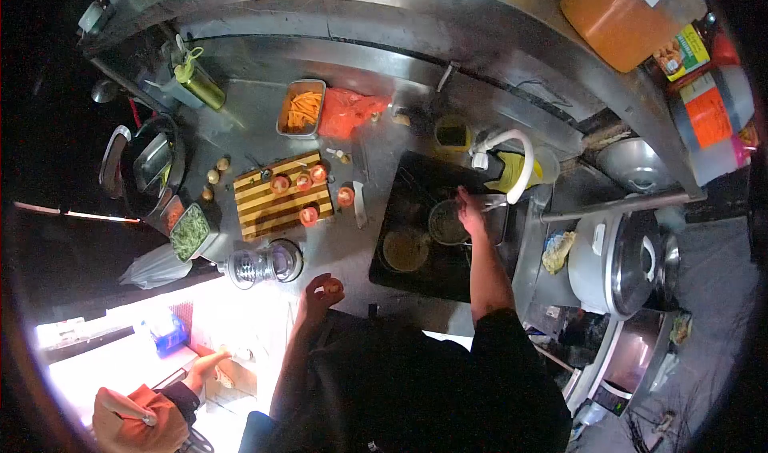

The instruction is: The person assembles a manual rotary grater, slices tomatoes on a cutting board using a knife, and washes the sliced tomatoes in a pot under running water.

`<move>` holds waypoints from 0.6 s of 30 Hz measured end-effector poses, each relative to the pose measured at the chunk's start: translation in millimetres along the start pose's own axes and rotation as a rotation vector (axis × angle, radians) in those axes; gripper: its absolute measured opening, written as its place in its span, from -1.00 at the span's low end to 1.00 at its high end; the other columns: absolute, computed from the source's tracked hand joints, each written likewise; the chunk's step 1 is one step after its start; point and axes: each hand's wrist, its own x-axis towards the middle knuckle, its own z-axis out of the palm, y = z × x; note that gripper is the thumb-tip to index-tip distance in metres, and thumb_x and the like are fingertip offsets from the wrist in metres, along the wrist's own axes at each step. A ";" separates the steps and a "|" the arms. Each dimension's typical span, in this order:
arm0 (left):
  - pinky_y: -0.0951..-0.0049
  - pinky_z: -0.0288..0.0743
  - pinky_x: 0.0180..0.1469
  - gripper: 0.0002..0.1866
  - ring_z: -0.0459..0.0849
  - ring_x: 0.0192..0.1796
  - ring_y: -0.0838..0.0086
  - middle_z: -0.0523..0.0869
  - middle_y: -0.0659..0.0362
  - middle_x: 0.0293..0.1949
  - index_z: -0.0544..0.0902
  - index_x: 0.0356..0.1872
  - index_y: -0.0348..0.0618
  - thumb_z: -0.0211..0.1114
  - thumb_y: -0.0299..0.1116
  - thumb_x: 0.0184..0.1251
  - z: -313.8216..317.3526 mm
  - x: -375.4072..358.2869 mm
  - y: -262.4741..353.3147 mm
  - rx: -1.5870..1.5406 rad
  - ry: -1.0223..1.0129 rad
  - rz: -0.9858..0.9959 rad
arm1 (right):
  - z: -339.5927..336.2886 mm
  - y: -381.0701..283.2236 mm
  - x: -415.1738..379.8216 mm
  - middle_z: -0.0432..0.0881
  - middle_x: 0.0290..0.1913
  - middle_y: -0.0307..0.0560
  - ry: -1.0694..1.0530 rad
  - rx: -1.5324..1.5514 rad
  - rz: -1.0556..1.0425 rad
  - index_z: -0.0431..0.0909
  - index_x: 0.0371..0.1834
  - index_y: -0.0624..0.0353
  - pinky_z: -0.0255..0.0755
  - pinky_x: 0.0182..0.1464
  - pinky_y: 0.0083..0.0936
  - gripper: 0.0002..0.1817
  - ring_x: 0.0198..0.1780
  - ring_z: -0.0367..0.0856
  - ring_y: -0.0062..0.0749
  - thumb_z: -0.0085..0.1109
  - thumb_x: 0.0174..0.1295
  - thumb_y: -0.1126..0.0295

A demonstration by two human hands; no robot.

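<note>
My left hand (pixel 323 291) is curled round a small reddish-brown round piece near the counter's front edge. Over the dark sink, my right hand (pixel 470 211) has its fingers together beside a round strainer or bowl (pixel 448 222); whether it grips the rim is hard to tell. A second round vessel (pixel 406 250) sits to its left in the sink. On the striped cutting board (pixel 260 210) lie several cut tomato pieces (pixel 304 181), with another tomato piece (pixel 346 196) on the counter beside a knife (pixel 360 205).
A white faucet (pixel 524 153) arches over the sink's back right. Behind the board stands a tray of orange strips (pixel 303 111) beside a red bag (pixel 346 111). A glass jar (pixel 246 267) lies front left. Another person's arm (pixel 206 367) shows at lower left.
</note>
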 end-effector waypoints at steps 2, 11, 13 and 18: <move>0.31 0.61 0.21 -0.39 0.73 0.07 0.38 0.74 0.08 0.08 0.49 0.35 -0.38 0.50 -0.49 0.31 0.8 -14.1 9.7 -0.045 -0.002 -0.002 | -30.5 35.2 23.8 0.51 -0.52 -0.43 -0.040 0.242 0.005 0.63 -0.28 -0.14 0.13 -0.56 -0.62 -0.73 -0.62 0.28 -0.60 0.44 0.30 -0.01; 0.43 0.56 0.06 -0.36 0.66 -0.03 0.52 0.74 0.19 0.00 0.43 0.45 -0.40 0.40 -0.34 0.44 0.7 -39.3 8.6 -0.080 -0.043 0.062 | -30.6 -5.4 12.5 0.68 -0.33 -0.27 -0.269 0.669 -0.055 0.66 -0.15 0.06 0.52 -0.36 -0.58 -0.90 -0.44 0.57 -0.49 0.23 0.49 0.32; 0.51 0.53 -0.11 -0.37 0.62 -0.15 0.60 0.74 0.23 -0.07 0.41 0.48 -0.36 0.35 -0.31 0.48 -1.5 -44.7 -4.1 -0.044 -0.087 0.115 | -26.6 -6.3 -23.7 0.70 -0.32 -0.24 -0.347 0.202 -0.082 0.65 -0.13 0.10 0.59 -0.32 -0.58 -0.90 -0.40 0.61 -0.49 0.25 0.48 0.34; 0.53 0.56 0.02 -0.42 0.67 -0.05 0.57 0.73 0.24 -0.04 0.47 0.46 -0.29 0.36 -0.50 0.44 1.6 -95.6 -22.7 -0.060 -0.043 0.118 | -65.6 -7.5 -22.0 0.69 -0.26 -0.20 -0.385 -0.034 -0.035 0.65 -0.13 0.21 0.63 0.07 -0.48 -0.89 -0.19 0.66 -0.49 0.26 0.46 0.40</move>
